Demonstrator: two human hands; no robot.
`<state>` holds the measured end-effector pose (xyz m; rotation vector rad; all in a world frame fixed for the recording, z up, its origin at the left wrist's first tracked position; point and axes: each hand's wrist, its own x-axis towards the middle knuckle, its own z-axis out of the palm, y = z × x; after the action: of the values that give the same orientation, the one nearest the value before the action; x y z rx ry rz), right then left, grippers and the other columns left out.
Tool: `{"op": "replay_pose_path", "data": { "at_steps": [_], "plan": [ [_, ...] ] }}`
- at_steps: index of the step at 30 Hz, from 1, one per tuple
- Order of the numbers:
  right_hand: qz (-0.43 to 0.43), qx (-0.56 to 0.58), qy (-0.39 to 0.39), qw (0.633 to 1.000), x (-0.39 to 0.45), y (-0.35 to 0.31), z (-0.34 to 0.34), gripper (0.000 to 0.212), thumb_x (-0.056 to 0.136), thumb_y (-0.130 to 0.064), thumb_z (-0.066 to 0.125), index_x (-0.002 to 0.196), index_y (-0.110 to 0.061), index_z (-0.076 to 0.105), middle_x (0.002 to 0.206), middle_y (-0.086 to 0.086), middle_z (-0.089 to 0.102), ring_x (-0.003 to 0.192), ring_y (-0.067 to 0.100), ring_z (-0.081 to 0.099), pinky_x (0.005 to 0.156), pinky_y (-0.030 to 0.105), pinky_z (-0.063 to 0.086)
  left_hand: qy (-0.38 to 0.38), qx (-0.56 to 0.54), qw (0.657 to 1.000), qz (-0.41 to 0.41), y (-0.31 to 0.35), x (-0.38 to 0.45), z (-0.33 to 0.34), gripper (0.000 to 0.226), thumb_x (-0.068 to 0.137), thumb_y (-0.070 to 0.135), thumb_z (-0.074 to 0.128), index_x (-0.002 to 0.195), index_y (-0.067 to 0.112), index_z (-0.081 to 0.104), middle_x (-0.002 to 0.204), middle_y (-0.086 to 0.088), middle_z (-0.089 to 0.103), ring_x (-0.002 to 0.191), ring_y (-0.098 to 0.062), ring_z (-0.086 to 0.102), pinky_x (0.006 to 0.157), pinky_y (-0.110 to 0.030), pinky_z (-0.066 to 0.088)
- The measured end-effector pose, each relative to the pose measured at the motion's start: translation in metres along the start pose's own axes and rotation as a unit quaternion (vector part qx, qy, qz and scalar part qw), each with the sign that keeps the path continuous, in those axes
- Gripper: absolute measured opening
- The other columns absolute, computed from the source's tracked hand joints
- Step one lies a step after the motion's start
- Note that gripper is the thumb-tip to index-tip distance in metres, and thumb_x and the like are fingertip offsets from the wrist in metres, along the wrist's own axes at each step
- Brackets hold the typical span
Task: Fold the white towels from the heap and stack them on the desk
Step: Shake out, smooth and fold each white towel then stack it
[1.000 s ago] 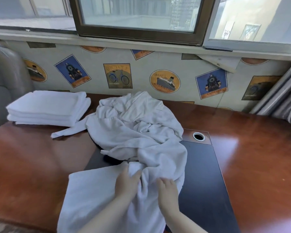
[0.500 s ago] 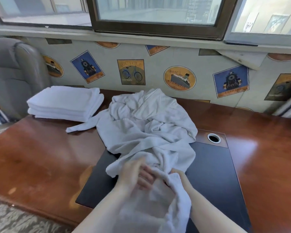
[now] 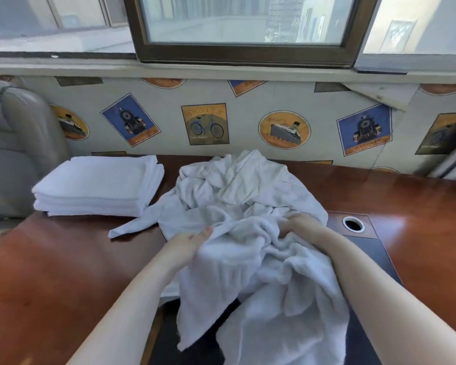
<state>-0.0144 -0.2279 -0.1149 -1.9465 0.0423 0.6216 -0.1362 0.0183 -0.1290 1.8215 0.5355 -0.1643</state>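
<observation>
You are at the step of pulling one towel point(image 3: 261, 280) free of the heap point(image 3: 237, 191) in the middle of the table point(image 3: 63, 272). Your left hand point(image 3: 187, 245) pinches its bunched upper edge, and your right hand point(image 3: 300, 226) has curled fingers sunk into the same cloth, gripping it. The towel hangs crumpled toward you over the dark desk mat point(image 3: 366, 259), its upper part touching the heap. The stack point(image 3: 98, 188) of folded towels sits at the back left. Next, I judge, you need to find two corners and spread the towel flat before folding.
</observation>
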Motion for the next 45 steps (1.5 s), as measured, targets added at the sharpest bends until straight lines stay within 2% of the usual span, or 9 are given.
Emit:
{"op": "replay_pose_path", "data": {
  "at_steps": [5,10,13,17,23,27,38,42,45],
  "plan": [
    [-0.122,-0.013,0.458,0.880,-0.023,0.026,-0.021,0.037,0.083,-0.012,0.060,0.118,-0.022,0.064,0.119,-0.004,0.063,0.118,0.021,0.052,0.089,0.027,0.040,-0.165,-0.179,0.970,0.005,0.039,0.008,0.030,0.030,0.087,0.046,0.064,0.102,0.021,0.070,0.105,0.004,0.074,0.094,-0.009,0.069,0.083,-0.021,0.051],
    [-0.261,0.128,0.151,0.945,-0.101,0.067,0.050,0.063,0.078,-0.045,0.053,0.140,-0.043,0.039,0.139,-0.032,0.042,0.130,-0.011,0.036,0.093,0.007,0.037,-0.314,-0.212,0.921,0.087,0.094,0.004,0.081,0.027,0.091,0.033,0.064,0.067,0.022,0.067,0.073,0.000,0.068,0.068,-0.012,0.066,0.063,-0.022,0.053],
    [-0.199,0.153,0.185,0.950,-0.124,0.091,0.056,0.072,0.064,-0.053,0.062,0.132,-0.042,0.039,0.134,-0.031,0.046,0.123,-0.020,0.039,0.083,-0.003,0.037,-0.333,-0.210,0.913,0.112,0.116,-0.002,0.123,0.027,0.097,0.032,0.057,0.078,0.014,0.051,0.073,-0.006,0.053,0.070,-0.013,0.054,0.067,-0.021,0.046],
    [-0.037,0.089,0.223,0.970,-0.097,0.100,0.035,0.017,0.084,-0.011,0.071,0.079,-0.021,0.058,0.074,-0.006,0.064,0.080,0.011,0.060,0.064,0.014,0.045,-0.472,-0.130,0.861,0.136,0.114,-0.009,0.173,0.018,0.097,0.031,0.053,0.106,0.016,0.058,0.090,-0.008,0.050,0.076,-0.015,0.052,0.070,-0.022,0.044],
    [0.050,0.389,0.243,0.887,-0.087,0.091,-0.058,0.030,0.097,-0.033,0.057,0.111,-0.008,0.064,0.109,0.017,0.070,0.100,0.032,0.066,0.087,0.047,0.055,-0.132,0.111,0.956,0.239,0.055,0.038,0.161,0.040,0.079,0.035,0.077,0.114,0.025,0.059,0.113,0.007,0.063,0.113,-0.017,0.058,0.095,-0.038,0.048],
    [0.000,0.369,0.205,0.906,-0.099,0.074,-0.118,0.040,0.089,-0.037,0.067,0.117,-0.010,0.061,0.105,0.015,0.070,0.089,0.024,0.071,0.067,0.034,0.058,-0.217,0.453,0.862,0.070,-0.005,0.055,0.139,0.102,0.065,0.041,0.076,0.149,0.031,0.021,0.138,0.000,0.044,0.120,-0.023,0.049,0.095,-0.035,0.047],
    [0.032,0.134,0.153,0.979,-0.123,0.052,-0.258,0.048,0.081,-0.037,0.075,0.122,-0.014,0.063,0.113,0.016,0.071,0.104,0.029,0.069,0.096,0.046,0.051,-0.271,0.443,0.854,-0.009,0.069,0.033,0.131,0.037,0.072,0.032,0.082,0.105,0.018,0.072,0.101,0.004,0.069,0.091,-0.012,0.064,0.070,-0.017,0.049],
    [-0.050,0.142,0.295,0.944,-0.106,0.028,-0.299,0.040,0.087,-0.043,0.070,0.113,-0.013,0.061,0.114,0.013,0.066,0.098,0.020,0.066,0.081,0.034,0.055,-0.077,0.352,0.927,0.103,0.122,0.028,0.146,0.017,0.073,0.018,0.081,0.087,0.016,0.071,0.094,-0.005,0.068,0.083,-0.022,0.060,0.074,-0.028,0.047],
    [-0.122,0.251,0.315,0.907,-0.089,0.019,-0.310,0.061,0.080,-0.055,0.072,0.121,-0.014,0.052,0.110,0.001,0.062,0.092,0.012,0.062,0.063,0.022,0.050,0.162,0.324,0.892,0.271,0.132,0.027,0.185,0.033,0.082,0.021,0.073,0.115,0.018,0.067,0.119,-0.015,0.059,0.109,-0.034,0.051,0.092,-0.043,0.042]
  ]
}}
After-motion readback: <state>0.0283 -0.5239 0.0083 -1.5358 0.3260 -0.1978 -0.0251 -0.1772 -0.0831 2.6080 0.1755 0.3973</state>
